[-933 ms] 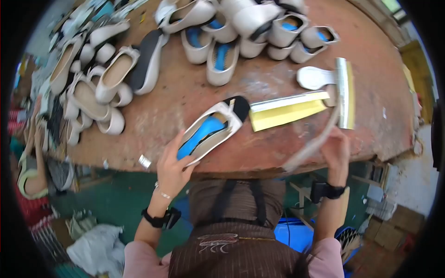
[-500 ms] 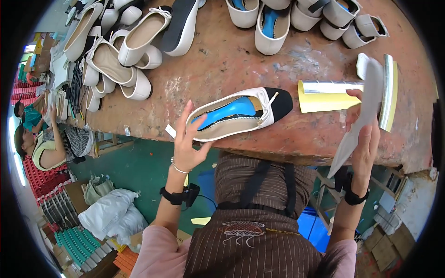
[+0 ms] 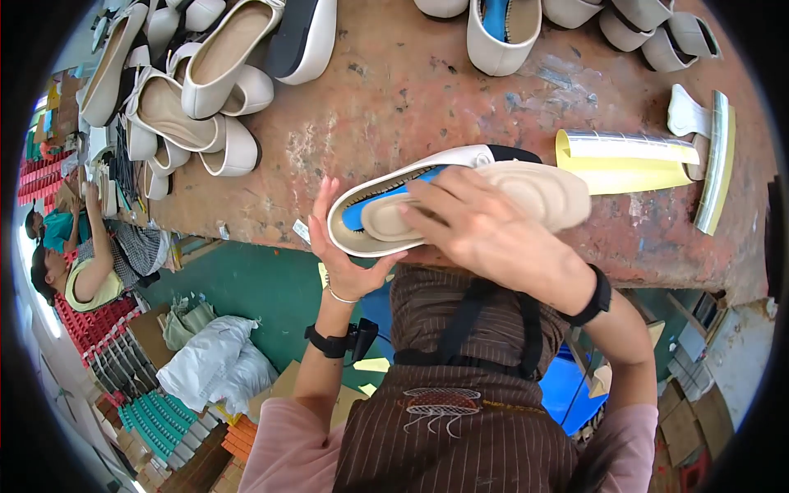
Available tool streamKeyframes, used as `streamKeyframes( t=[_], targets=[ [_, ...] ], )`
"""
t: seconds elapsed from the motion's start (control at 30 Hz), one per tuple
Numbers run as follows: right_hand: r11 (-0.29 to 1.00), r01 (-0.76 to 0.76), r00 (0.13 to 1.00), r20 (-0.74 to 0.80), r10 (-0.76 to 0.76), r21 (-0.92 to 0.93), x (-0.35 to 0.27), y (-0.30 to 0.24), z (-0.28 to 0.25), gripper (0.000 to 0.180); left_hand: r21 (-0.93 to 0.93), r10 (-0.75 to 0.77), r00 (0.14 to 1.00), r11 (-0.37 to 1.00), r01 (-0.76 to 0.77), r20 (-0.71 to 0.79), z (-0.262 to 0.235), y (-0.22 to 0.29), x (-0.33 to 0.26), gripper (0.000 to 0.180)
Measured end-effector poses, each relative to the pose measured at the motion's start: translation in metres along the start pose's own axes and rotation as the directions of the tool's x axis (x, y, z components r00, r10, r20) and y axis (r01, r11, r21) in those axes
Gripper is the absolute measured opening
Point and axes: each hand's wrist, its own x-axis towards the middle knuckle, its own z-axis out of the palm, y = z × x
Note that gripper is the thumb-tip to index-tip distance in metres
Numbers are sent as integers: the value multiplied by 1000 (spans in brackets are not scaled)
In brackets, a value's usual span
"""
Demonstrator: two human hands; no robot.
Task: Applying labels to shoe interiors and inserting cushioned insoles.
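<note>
Worn reddish-brown desk (image 3: 394, 90), scuffed and glue-stained, spans the upper field above a green floor (image 3: 263, 287) crowded with stacked red crates (image 3: 90, 324), white sacks (image 3: 209, 370) and cardboard (another person sits at the far left, apart from the work). Along the far edge of the desk lie many cream slip-on shoes (image 3: 205, 82), some overlapping. At right rest a yellow sheet with a silvery strip (image 3: 629, 160) and a pale T-shaped tool (image 3: 699, 131).

At the near edge of the desk a cream shoe with black toe and blue lining (image 3: 386, 205) is cradled from below by the left hand (image 3: 345, 255), fingers spread and cupped round its heel end. The right hand (image 3: 485, 230), fingers pressed together and flat, bears down on a beige padded insole (image 3: 509, 193), whose heel already sits inside the shoe while its forepart overhangs the toe opening.

Step in hand, as judged: seating the insole. The next move calls for sliding the forepart under the toe cap and pressing it flat against the lining, with the shoe held steady.
</note>
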Motion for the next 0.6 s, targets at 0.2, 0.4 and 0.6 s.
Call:
streamKeyframes(
  t=[0.2,0.4,0.6],
  targets=[
    [997,-19,992,122,10,80,20,-4,30,47,-38,28,999,999,-29,-21,1,-2,-2,131],
    [999,-15,984,179,6,48,29,-3,42,43,19,26,999,999,-26,-27,3,-3,-1,133],
    [998,3,991,134,6,-69,30,-8,53,30,-105,53,998,993,-57,-47,-1,-4,0,133]
  ],
)
